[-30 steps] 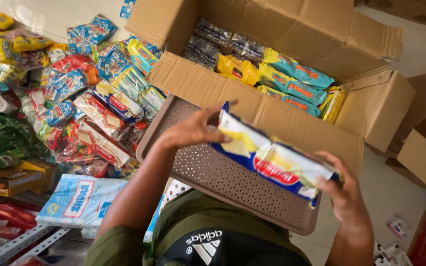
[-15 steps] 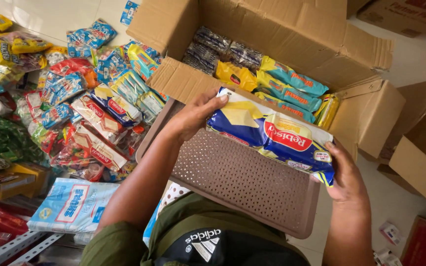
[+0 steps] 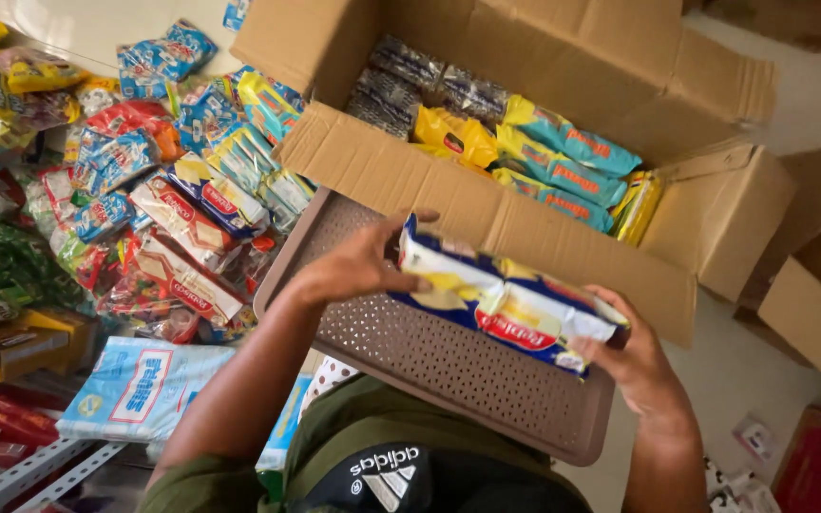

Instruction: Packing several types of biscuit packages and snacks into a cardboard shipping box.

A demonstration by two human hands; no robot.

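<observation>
I have the snack pack (image 3: pixel 505 302) held between both hands, just above the brown perforated tray (image 3: pixel 448 366). My left hand (image 3: pixel 358 266) curls around its upper-left end, my right hand (image 3: pixel 634 361) clamps the lower-right end. Its long axis slants from upper left to lower right, beside the near wall of the open cardboard box (image 3: pixel 486 204).
</observation>
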